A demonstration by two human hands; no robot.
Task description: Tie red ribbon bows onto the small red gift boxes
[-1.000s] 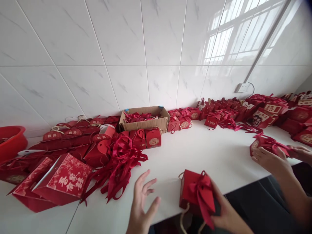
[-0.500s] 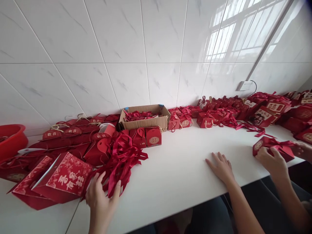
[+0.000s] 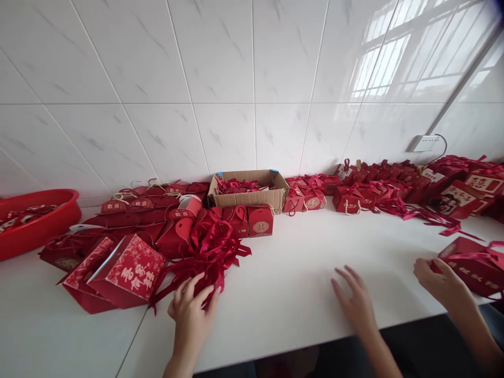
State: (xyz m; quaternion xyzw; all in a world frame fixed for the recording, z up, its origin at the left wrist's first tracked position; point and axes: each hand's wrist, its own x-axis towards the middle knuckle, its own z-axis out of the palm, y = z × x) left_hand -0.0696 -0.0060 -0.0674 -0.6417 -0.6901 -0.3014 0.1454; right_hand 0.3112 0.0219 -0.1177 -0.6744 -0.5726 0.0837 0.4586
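Note:
At the near edge of a pile of dark red ribbons [image 3: 214,241], my left hand [image 3: 193,307] has its fingers curled, with thumb and fingertips on a ribbon. My right hand [image 3: 354,299] hovers low over or rests on the white table [image 3: 283,294], fingers spread, holding nothing. Two large red boxes with white lettering [image 3: 134,273] lean together left of the ribbons. Behind the pile stand small red boxes, one with a round gold emblem [image 3: 260,220].
A cardboard box [image 3: 248,197] holding red ribbons stands by the tiled wall. At the far left is a red basin [image 3: 39,226]. Rows of red gift boxes [image 3: 378,184] line the back right. Another person's hand [image 3: 444,281] touches a red ribboned box [image 3: 472,265].
The view has turned left, so the scene shifts right. My left hand's fingers have closed further on the ribbons. My right hand has drawn nearer. The other person's box is now turned differently.

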